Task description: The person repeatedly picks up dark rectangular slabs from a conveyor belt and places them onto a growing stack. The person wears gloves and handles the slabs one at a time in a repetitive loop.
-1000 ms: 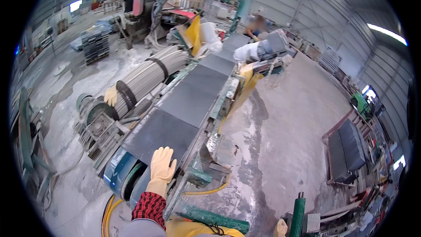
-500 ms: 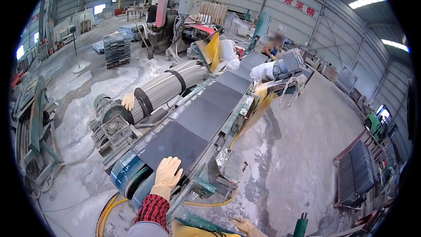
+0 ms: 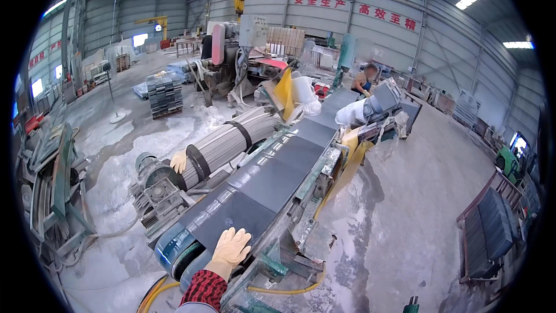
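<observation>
My left hand [image 3: 231, 250], in a cream rubber glove below a red checked sleeve, lies with its fingers spread at the near end of a dark stone slab [image 3: 233, 215]. The hand is open and grips nothing; it appears to rest on the slab's near edge. Several such slabs lie end to end along a conveyor belt [image 3: 174, 243], running away from me. My right hand is out of view.
Left of the conveyor are a motor [image 3: 162, 188], a strapped bundle of pale strips [image 3: 227, 146] and a loose glove [image 3: 179, 162]. A machine head [image 3: 382, 97] hangs over the belt's far part, near another person [image 3: 363, 81]. Dark slabs stand in a rack [image 3: 486, 232] at right.
The view has tilted up, so the scene sits lower in the picture. My right hand, earlier at the lower edge, has left view. My left hand stays spread at the slab's near end.
</observation>
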The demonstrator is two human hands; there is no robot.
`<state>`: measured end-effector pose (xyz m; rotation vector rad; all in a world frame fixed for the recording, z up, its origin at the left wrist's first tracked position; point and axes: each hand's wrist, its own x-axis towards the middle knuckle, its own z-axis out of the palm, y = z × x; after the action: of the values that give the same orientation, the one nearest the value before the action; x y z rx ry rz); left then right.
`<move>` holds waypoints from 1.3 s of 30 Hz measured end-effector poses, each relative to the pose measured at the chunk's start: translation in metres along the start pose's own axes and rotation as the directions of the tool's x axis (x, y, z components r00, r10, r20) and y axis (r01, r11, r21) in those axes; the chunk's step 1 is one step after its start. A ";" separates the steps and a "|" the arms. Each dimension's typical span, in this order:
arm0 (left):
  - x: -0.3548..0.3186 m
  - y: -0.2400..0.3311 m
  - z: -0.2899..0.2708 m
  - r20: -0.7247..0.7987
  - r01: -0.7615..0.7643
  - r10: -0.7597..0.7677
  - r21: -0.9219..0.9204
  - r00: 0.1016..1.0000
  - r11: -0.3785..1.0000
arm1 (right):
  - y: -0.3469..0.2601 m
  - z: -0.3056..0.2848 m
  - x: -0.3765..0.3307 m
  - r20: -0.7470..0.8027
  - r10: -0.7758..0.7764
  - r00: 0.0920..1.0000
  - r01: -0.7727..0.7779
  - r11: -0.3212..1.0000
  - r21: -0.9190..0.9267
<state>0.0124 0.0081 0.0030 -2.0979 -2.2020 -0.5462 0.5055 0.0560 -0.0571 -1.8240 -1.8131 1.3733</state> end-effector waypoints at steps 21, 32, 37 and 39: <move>0.109 0.021 0.041 -0.222 0.151 -0.149 -0.007 0.964 0.989 | -0.019 -0.021 0.003 -0.092 0.055 0.994 -0.054 0.998 0.010; 0.065 0.015 0.010 -0.026 0.041 -0.042 -0.043 0.999 0.998 | -0.025 0.000 0.010 0.029 -0.069 0.997 0.068 0.997 0.023; -0.002 -0.009 -0.007 -0.046 -0.105 0.105 -0.003 0.993 0.994 | -0.036 0.048 0.015 0.207 -0.141 0.968 0.133 0.990 0.053; -0.022 -0.009 -0.023 -0.083 -0.140 0.141 0.016 0.987 0.990 | -0.036 0.063 0.010 0.263 -0.147 0.953 0.139 0.989 0.049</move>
<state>0.0010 -0.0199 0.0168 -2.1612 -1.9899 -0.5984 0.4342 0.0444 -0.0698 -1.5179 -1.9952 1.6441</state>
